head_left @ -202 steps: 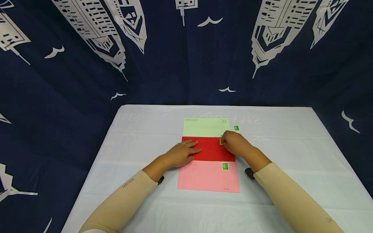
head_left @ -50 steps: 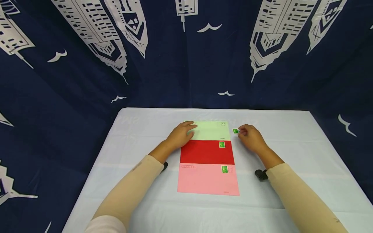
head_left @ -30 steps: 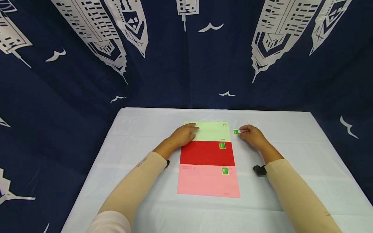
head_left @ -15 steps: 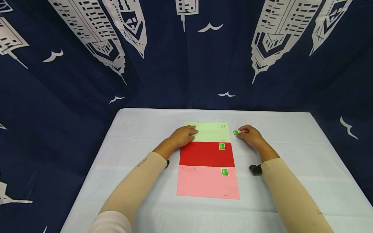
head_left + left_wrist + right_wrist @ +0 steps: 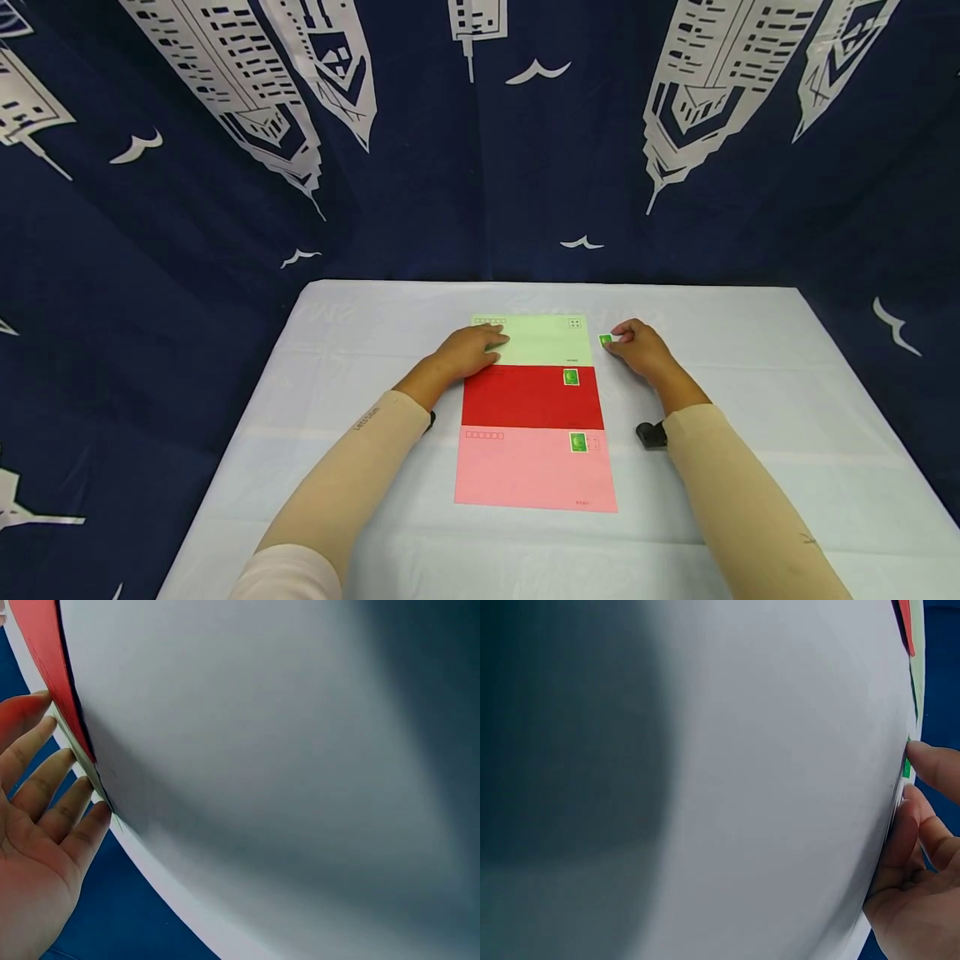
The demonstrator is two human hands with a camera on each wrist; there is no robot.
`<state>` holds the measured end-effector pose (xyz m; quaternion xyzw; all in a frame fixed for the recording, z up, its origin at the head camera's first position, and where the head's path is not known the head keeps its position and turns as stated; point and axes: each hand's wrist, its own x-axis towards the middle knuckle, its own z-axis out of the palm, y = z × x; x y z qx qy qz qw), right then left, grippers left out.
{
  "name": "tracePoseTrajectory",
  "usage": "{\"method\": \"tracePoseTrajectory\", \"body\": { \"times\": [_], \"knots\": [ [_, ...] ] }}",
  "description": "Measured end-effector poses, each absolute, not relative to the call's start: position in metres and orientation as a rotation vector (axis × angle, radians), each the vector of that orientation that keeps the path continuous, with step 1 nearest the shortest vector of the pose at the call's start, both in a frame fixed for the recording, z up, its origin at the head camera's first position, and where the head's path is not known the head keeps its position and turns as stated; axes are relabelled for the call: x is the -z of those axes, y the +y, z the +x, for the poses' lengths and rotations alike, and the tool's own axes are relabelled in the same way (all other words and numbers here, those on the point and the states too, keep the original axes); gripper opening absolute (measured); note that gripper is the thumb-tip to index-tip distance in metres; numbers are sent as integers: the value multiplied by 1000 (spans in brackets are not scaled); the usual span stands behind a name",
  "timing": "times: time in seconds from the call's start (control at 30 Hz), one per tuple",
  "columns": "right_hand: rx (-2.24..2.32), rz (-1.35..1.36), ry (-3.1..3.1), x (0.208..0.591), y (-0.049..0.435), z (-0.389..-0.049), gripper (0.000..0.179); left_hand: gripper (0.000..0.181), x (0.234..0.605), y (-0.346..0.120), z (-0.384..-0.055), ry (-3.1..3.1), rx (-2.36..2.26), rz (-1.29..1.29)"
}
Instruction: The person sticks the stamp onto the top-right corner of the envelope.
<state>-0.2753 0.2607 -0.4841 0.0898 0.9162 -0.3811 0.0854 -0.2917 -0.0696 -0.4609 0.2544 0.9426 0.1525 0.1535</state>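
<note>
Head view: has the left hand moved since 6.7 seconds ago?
Yes. The left hand has moved toward the far edge of the white table: its fingers, then on the red envelope, now lie on the green envelope.

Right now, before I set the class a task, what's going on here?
A person's left hand rests on the left side of a light green envelope. The right hand touches a loose green stamp beside that envelope's right edge; whether it is pinched is unclear. Nearer the person, a red envelope and a pink envelope each carry a similar stamp near the upper right; the light green one shows none.
</note>
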Motion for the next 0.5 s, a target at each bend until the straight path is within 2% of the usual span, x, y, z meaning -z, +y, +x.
{"method": "tracePoseTrajectory", "body": {
  "times": [0.3,0.5],
  "knots": [
    [1126,301,2702,481,262,-273,39,47,460,-71,-291,2698,-452,728],
    [1156,302,2694,479,261,-271,30,47,460,-71,-291,2695,-461,723]
  ]
}}
